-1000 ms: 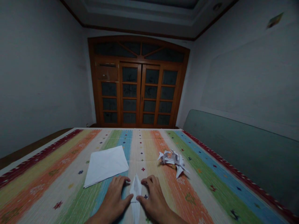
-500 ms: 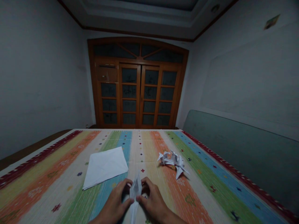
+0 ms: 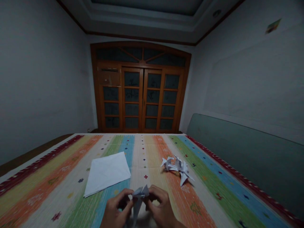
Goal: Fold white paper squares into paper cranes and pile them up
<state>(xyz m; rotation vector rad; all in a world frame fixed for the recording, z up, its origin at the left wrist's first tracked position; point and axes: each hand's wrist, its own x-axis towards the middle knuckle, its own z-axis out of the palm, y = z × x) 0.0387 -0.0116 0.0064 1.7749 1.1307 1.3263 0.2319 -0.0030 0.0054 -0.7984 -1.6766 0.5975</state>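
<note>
Both of my hands pinch a small folded white paper piece (image 3: 140, 196) just above the striped cloth near the bottom edge of the view. My left hand (image 3: 116, 210) grips its left side with thumb and fingers closed. My right hand (image 3: 159, 209) grips its right side the same way. The paper's top has been bent over into a crumpled point, and a narrow tail hangs down between my hands.
A stack of flat white paper sheets (image 3: 107, 172) lies left of my hands. Finished white folded paper figures (image 3: 177, 167) sit to the right. The striped colourful cloth (image 3: 213, 196) covers the surface. Wooden glazed doors (image 3: 141, 95) stand at the far wall.
The paper piece lay flat under my fingers a second ago. Both hands have since lifted it off the cloth and folded its top over.
</note>
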